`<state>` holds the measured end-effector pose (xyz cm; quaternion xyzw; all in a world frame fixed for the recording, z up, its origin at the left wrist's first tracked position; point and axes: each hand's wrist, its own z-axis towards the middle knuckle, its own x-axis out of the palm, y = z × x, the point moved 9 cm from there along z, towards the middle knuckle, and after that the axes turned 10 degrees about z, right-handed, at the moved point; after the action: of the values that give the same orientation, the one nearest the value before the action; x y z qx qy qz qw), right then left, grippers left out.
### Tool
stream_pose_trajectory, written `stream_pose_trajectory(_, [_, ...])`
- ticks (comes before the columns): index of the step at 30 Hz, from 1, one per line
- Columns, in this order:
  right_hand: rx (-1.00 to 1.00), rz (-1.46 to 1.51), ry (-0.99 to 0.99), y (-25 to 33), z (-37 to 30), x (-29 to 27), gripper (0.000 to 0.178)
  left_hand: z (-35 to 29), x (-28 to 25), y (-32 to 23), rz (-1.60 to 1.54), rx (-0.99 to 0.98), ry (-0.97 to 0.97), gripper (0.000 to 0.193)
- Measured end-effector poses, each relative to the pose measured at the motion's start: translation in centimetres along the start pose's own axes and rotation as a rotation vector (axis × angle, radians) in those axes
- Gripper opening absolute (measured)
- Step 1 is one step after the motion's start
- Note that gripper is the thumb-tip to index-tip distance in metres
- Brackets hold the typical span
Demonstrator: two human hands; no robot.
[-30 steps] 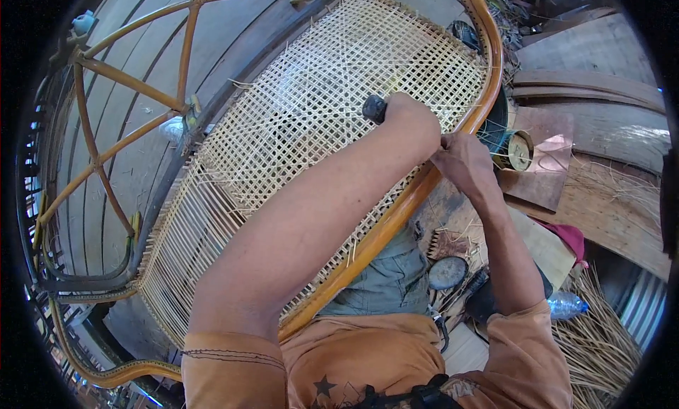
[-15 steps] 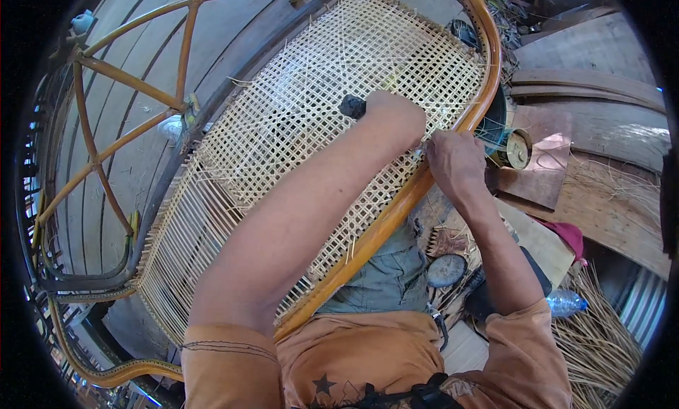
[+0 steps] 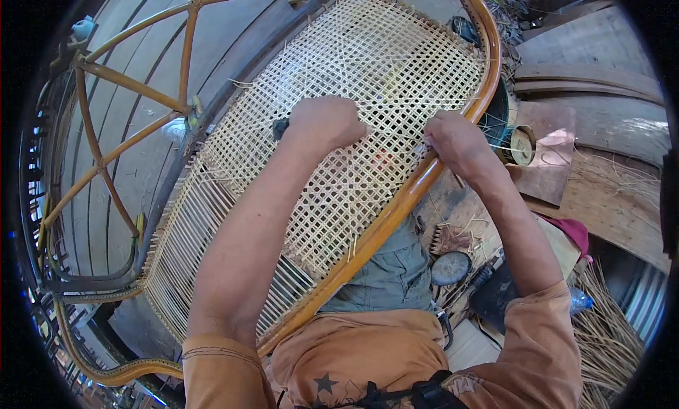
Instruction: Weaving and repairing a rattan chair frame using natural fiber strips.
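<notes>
Over the worker's grey-green trousers (image 3: 385, 275) lies the woven cane panel (image 3: 361, 154), bordered on its near side by a glossy curved rail (image 3: 385, 221). The left hand (image 3: 322, 123) is clenched round a dark object (image 3: 281, 129), of which only one end shows, above the weave. The right hand (image 3: 455, 144) is closed at the rail; I cannot tell what it pinches, because its back hides the inside. In my judgement, weaving like this asks for an even, patient pull: it is good to keep each strand flat, in line with its neighbours, to hold firm at the rail, and not to jerk, since thin cane may split. Compared with half a second ago, the left hand is now farther to the left, well apart from the right hand; earlier the two were near each other. The right hand remains by the rail, and the panel keeps its place.
</notes>
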<state>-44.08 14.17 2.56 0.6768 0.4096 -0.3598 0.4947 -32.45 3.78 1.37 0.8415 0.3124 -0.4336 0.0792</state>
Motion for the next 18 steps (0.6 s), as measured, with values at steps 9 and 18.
stream_pose_trajectory(9, [0.126, 0.156, 0.054, 0.1, 1.9, -0.8, 0.021, -1.7, -1.4, 2.6, 0.007, -0.060, -0.108, 0.043])
stream_pose_trajectory(18, [0.363, 0.463, -0.147, 0.2, -0.5, -1.4, 0.023, -1.2, -3.3, -2.8, 0.058, 0.051, -0.159, 0.040])
